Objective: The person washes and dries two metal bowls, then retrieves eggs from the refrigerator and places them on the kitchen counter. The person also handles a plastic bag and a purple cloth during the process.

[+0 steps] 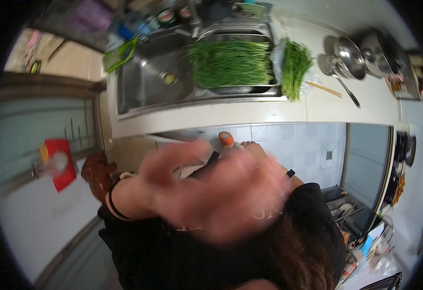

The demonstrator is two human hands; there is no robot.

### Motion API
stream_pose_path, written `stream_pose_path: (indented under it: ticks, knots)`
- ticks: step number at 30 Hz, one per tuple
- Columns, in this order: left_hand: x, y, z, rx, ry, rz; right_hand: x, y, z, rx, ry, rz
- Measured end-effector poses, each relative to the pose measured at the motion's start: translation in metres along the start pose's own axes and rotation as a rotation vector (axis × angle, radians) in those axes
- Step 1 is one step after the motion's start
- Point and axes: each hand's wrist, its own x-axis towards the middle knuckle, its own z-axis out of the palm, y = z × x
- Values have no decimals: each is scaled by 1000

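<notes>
Close to the camera, my left hand (193, 192) is a large blur in front of my black shirt, with a dark band on its wrist. My right hand (265, 174) is blurred too and overlaps it in the view; whether the two touch cannot be told. No held object can be made out, and the finger poses are unclear. Beyond the hands, long green chives or similar stalks (233, 63) lie in a metal tray over the right sink basin. A bunch of leafy green stalks (294, 69) rests on the counter beside it.
The left sink basin (153, 83) has a drain. On the counter (374, 108) lie chopsticks (324, 88), a slotted metal utensil (345, 88) and metal bowls (351, 58). A bright green item (119, 58) sits at the sink's left corner. An orange slipper (226, 138) is on the tiled floor.
</notes>
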Motion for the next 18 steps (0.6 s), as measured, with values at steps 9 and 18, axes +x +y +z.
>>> stream_pose_path:
  ticks: [9, 18]
  knots:
    - [-54, -26, -127, 225, 116, -55, 84, -107, 24, -61, -352, -274]
    - [-301, -69, -219, 203, -156, -572, 181, -190, 95, 1472, -22, 663]
